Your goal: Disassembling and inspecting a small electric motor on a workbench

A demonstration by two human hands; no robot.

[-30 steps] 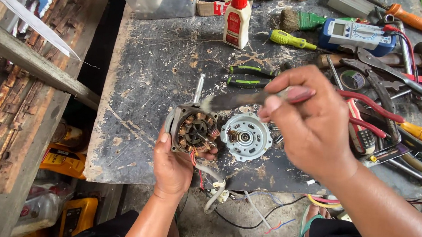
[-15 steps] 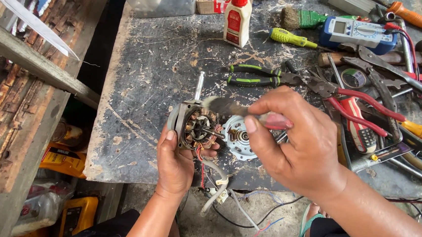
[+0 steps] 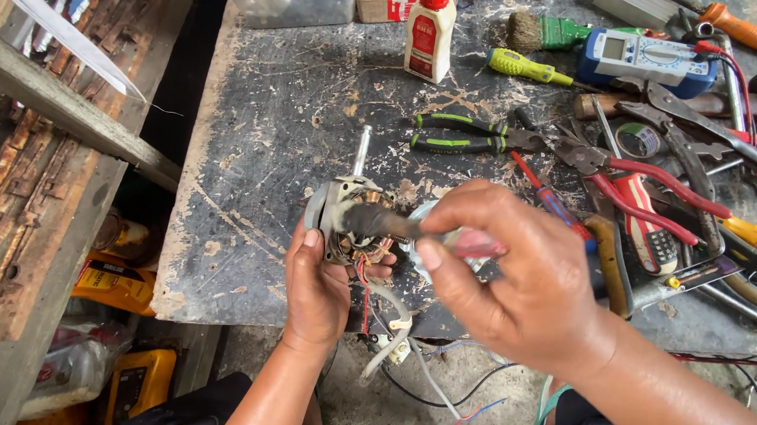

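My left hand [image 3: 318, 288] now has the small motor [image 3: 347, 224] tipped up at the near edge of the workbench [image 3: 248, 177], its shaft pointing away from me and its copper windings turned toward my right hand [image 3: 515, 284]. A second ago the motor lay flatter beside the round silver end cover [image 3: 418, 215]; now my right hand has swung in over that cover and hides nearly all of it. The fingers of my left hand are wrapped around the motor from below, thumb pressed against its outer shell. My right thumb and fingers pinch the reddish handle of a small brush [image 3: 413, 231], and its dark bristles have come down from above the bench to sit right on the windings. So, by my reckoning, the work has gone from lining up to actually brushing dirt out of the coil. The wires [image 3: 388, 329] hang from the motor over the bench edge. The green-handled pliers [image 3: 468, 134] and the glue bottle [image 3: 429, 31] lie farther back, well apart from both hands.
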